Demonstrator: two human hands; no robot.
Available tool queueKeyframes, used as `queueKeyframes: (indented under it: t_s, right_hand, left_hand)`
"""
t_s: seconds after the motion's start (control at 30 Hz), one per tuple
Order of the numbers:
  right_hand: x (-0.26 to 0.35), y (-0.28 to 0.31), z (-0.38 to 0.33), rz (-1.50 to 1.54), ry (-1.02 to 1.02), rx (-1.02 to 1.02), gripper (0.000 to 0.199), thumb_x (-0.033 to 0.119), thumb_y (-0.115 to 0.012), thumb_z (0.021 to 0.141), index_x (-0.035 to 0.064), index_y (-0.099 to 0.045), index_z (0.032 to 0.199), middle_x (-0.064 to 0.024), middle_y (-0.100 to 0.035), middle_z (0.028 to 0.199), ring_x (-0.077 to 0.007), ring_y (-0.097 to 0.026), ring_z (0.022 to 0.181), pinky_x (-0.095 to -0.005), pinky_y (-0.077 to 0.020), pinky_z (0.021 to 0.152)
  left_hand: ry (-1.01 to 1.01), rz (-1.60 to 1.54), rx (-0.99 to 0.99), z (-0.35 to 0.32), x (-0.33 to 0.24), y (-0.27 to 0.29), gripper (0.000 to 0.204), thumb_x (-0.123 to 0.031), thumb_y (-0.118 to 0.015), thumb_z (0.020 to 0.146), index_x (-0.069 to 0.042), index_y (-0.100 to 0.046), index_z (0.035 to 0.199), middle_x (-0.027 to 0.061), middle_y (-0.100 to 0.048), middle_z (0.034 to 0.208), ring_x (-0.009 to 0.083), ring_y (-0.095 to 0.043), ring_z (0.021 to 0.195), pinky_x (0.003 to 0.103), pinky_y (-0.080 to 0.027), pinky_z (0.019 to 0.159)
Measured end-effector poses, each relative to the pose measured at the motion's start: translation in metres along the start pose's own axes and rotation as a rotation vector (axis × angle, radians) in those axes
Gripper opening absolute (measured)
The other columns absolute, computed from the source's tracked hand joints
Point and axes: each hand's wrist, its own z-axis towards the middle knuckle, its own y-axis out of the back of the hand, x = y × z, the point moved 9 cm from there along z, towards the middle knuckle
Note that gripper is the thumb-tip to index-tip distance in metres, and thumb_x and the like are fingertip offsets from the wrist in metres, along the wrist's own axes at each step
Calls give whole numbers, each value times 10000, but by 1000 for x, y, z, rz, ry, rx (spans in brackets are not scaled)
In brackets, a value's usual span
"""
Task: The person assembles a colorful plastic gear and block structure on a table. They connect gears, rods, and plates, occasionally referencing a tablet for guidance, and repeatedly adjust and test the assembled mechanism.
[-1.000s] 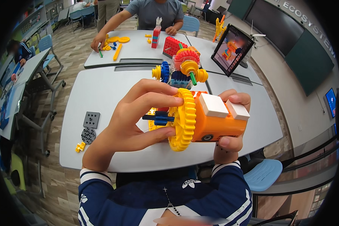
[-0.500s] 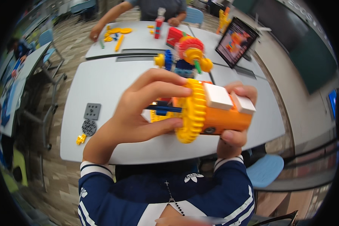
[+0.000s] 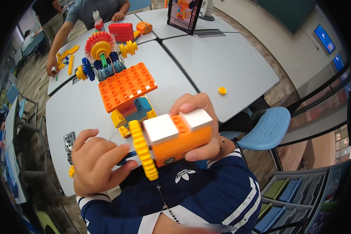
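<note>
My right hand (image 3: 201,126) is closed round an orange motor block (image 3: 183,142) with two white tiles (image 3: 160,128) on its top. A yellow toothed gear wheel (image 3: 143,150) stands at the block's left end. Out of the gear's left side comes a dark blue axle (image 3: 131,155), pinched between the thumb and fingers of my left hand (image 3: 99,162). Just beyond my hands is a brick model with an orange studded plate (image 3: 127,86), a red and yellow gear stack (image 3: 100,48) and a blue gear (image 3: 88,69).
Grey plates (image 3: 69,141) and a small yellow piece (image 3: 71,171) lie at the left table edge. A round yellow piece (image 3: 222,90) is on the right table. Farther back stand a red brick block (image 3: 121,32) and a tablet (image 3: 184,15). Another person's hand (image 3: 52,67) touches pieces.
My hands and the motor block have come lower and nearer my body. My left fingers have left the gear's rim and now pinch the axle. The view has swung right.
</note>
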Motion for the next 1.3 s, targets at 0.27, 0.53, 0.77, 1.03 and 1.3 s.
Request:
queueKeyframes:
  t_s: [0.27,0.53,0.77,1.03,1.3]
  right_hand:
    - [-11,44,-65,164,-280,-254,719,83,-793,625,73,-408,1232,-119,-543,1116,-185,-564,1050,-321,-474,917]
    - [-29,51,-121,248,-459,-411,656,101,-804,663,87,-417,1193,-94,-547,1115,-160,-558,1039,-302,-460,913]
    - [-69,-4,-135,394,-955,126,759,184,-874,674,74,-388,1246,-79,-579,1071,-146,-575,999,-276,-459,884]
    - [-59,-43,-66,24,-635,521,1053,259,-896,642,113,-281,1485,-134,-581,1257,-236,-619,1099,-322,-484,924]
    - [-62,-67,-61,-60,-655,618,657,253,-855,660,97,-497,1188,-101,-595,1100,-299,-630,986,-338,-509,825]
  left_hand:
    - [-129,62,175,12,-25,-56,237,-159,-755,647,-116,-584,806,3,-476,656,170,-505,583,352,-397,703]
    - [-161,-28,288,17,-35,-83,182,-184,-713,698,-112,-568,782,0,-437,643,155,-462,541,322,-365,637]
    - [-118,-350,662,-4,-32,-99,185,-170,-691,734,-82,-535,782,39,-507,672,215,-529,572,346,-376,637]
    - [-173,-253,640,-14,-33,-84,205,-184,-687,757,-87,-506,741,29,-478,585,193,-511,513,324,-369,633]
    - [-189,-95,659,-39,-36,-62,259,-222,-715,724,-115,-480,714,-2,-427,579,148,-485,487,328,-363,652]
